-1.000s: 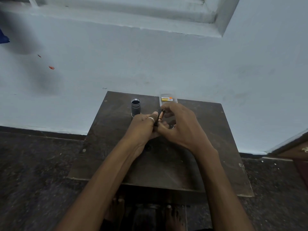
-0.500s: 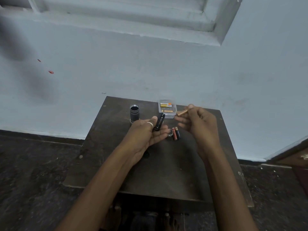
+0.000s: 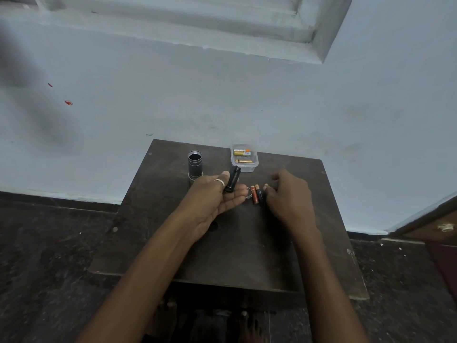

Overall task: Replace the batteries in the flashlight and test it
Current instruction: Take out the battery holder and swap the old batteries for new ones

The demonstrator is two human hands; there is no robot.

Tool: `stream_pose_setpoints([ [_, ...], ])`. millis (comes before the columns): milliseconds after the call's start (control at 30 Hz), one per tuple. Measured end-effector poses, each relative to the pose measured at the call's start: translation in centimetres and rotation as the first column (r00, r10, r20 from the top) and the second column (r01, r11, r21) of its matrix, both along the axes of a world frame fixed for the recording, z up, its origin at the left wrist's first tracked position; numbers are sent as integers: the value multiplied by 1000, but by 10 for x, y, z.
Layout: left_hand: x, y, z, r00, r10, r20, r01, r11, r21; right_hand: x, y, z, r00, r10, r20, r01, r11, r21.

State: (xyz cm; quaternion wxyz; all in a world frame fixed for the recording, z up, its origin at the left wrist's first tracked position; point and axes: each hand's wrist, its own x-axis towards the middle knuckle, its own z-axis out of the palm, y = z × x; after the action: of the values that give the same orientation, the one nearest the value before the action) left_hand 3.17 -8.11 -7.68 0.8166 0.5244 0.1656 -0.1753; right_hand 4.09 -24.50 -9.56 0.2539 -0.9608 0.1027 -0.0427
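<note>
The grey flashlight body (image 3: 194, 165) stands upright on the dark wooden table (image 3: 222, 258), its open end up. My left hand (image 3: 212, 196), palm up with a ring on the thumb, grips the black battery holder (image 3: 233, 178) and tilts it upward. Two used batteries (image 3: 256, 193) lie side by side on the table just right of my left fingertips, next to a small silver ring-shaped part (image 3: 249, 193). My right hand (image 3: 290, 194) rests low beside them, fingers curled around a battery whose pale tip (image 3: 265, 186) barely shows.
A clear plastic box (image 3: 244, 167) holding gold batteries sits at the table's back edge, close to the pale blue wall (image 3: 222, 100). The dark stone floor (image 3: 49, 268) surrounds the table. My bare feet (image 3: 247, 325) show below its front edge.
My right hand pulled a battery out of the holder, swung right, then dropped to the table beside the two lying batteries. My left hand kept the holder almost still.
</note>
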Motion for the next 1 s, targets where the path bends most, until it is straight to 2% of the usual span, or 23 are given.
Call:
stream_pose_setpoints([
  [167, 1, 0, -2, 1000, 11, -11, -11, 1000, 6, 1, 1, -1, 1000, 2, 3, -2, 1000, -14],
  [400, 0, -2, -3, 999, 18, -27, -18, 1000, 17, 4, -2, 0, 998, -19, 53, 15, 997, 71],
  [533, 1, -2, -3, 999, 19, -48, -19, 1000, 6, 9, 1, 14, 979, -31, 203, 21, 999, 49],
  [633, 2, -2, -3, 998, 26, -49, -26, 1000, 0, 29, 12, 34, 956, 103, 273, -100, 995, -27],
  [733, 3, -1, -2, 998, 32, -63, -33, 999, -8, 65, 25, 47, 956, 274, 104, -253, 951, -179],
  [867, 2, 0, -1, 997, 32, -72, -33, 999, -17, 96, 45, 49, 921, 347, -176, -388, 844, -371],
  [1000, 2, 0, -2, 998, 26, -58, -28, 999, -39, 106, 53, 45, 891, 385, -240, -452, 788, -417],
])
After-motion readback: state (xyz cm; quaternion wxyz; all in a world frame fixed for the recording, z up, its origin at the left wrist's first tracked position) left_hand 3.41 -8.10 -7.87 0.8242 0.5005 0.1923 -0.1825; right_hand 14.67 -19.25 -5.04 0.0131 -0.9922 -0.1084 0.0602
